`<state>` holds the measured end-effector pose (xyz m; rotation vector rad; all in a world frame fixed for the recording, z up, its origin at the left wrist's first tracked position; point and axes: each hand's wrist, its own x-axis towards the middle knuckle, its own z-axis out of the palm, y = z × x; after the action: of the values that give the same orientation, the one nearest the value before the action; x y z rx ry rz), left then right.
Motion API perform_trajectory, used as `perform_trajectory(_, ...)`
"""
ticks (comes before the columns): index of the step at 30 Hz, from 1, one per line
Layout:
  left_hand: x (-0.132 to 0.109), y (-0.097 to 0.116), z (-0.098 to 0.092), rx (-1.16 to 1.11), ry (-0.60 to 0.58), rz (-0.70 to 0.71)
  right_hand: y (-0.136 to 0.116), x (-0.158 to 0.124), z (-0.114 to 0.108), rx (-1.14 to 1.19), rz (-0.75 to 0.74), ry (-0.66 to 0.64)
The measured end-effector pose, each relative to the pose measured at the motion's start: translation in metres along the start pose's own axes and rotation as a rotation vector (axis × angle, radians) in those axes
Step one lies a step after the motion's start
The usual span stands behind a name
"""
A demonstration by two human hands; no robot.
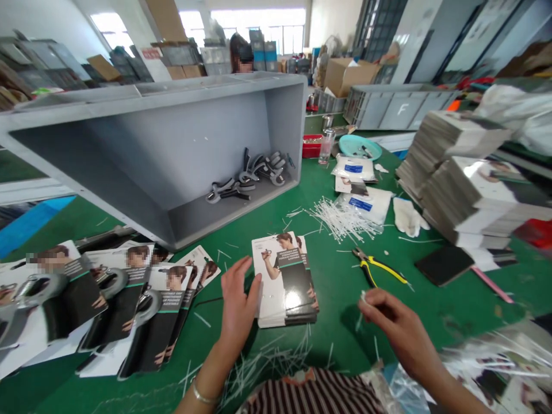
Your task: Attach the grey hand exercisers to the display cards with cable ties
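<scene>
My left hand (236, 299) is open, its fingers extended along the left edge of a stack of printed cards (280, 282). The top card shows a person in a black shirt. To the right of the stack, my right hand (390, 316) is closed in a pinch on a white cable tie (359, 322), partly hidden by the fingers. Beyond that hand lie yellow-and-black pliers (383, 267). A loose heap of white cable ties (342, 221) is spread behind the cards. At the left, several cards carry grey-and-black hand grips (43, 287).
A grey crate (185, 144) lies on its side with several hand grips (259, 172) inside. Tall card stacks (474, 190), a dark phone-like slab (444, 265) and a white glove (407, 217) are at right. A teal plate (351, 145) stands further back. A person (241, 54) is behind the crate.
</scene>
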<state>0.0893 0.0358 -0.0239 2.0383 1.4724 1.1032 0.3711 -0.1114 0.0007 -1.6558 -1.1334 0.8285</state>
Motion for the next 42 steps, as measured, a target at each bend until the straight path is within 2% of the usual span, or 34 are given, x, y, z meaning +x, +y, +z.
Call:
perform_trajectory(1,-0.001,0.013,-0.007,-0.048,-0.011,0.01,-0.015,0.013,0.01,0.148,0.092,-0.09)
perform_trajectory(2,-0.003,0.025,-0.013,-0.116,-0.07,0.009,-0.028,0.024,0.022,0.311,0.17,-0.18)
perform_trajectory(4,-0.009,0.048,-0.021,-0.278,-0.28,-0.049,-0.045,0.039,0.051,0.56,0.278,-0.33)
perform_trajectory(6,-0.018,0.062,-0.022,-0.463,-0.498,-0.194,-0.052,0.045,0.079,0.685,0.325,-0.421)
perform_trajectory(7,-0.023,0.066,-0.021,-0.565,-0.568,-0.284,-0.052,0.047,0.09,0.709,0.336,-0.448)
perform_trajectory(9,-0.03,0.065,-0.017,-0.721,-0.599,-0.432,-0.051,0.048,0.107,0.728,0.349,-0.474)
perform_trajectory(12,-0.035,0.057,-0.013,-0.781,-0.532,-0.525,-0.048,0.05,0.118,0.742,0.359,-0.482)
perform_trajectory(16,-0.033,0.05,-0.006,-0.816,-0.512,-0.552,-0.05,0.053,0.125,0.736,0.365,-0.456)
perform_trajectory(19,-0.03,0.047,-0.004,-0.85,-0.491,-0.555,-0.052,0.058,0.123,0.66,0.335,-0.475)
perform_trajectory(22,-0.025,0.04,-0.013,-0.837,-0.427,-0.573,-0.051,0.065,0.103,0.342,0.215,-0.641)
perform_trajectory(25,-0.019,0.031,-0.03,-0.81,-0.309,-0.591,-0.051,0.067,0.078,-0.066,0.003,-0.835)
perform_trajectory(27,-0.017,0.029,-0.037,-0.787,-0.271,-0.537,-0.053,0.064,0.072,-0.147,-0.07,-0.827)
perform_trajectory(31,-0.02,0.04,-0.03,-0.774,-0.257,-0.389,-0.057,0.051,0.093,0.117,0.111,-0.74)
perform_trajectory(33,-0.023,0.047,-0.023,-0.79,-0.257,-0.39,-0.057,0.047,0.109,0.229,0.182,-0.756)
perform_trajectory(35,-0.025,0.047,-0.017,-0.778,-0.281,-0.385,-0.055,0.045,0.118,0.284,0.192,-0.754)
perform_trajectory(37,-0.023,0.037,-0.013,-0.682,-0.265,-0.357,-0.053,0.045,0.12,0.317,0.202,-0.737)
perform_trajectory(40,-0.017,0.007,-0.005,-0.373,-0.094,-0.357,-0.048,0.048,0.115,0.342,0.236,-0.696)
perform_trajectory(42,-0.013,-0.012,0.002,-0.214,-0.056,-0.377,-0.044,0.05,0.112,0.372,0.263,-0.639)
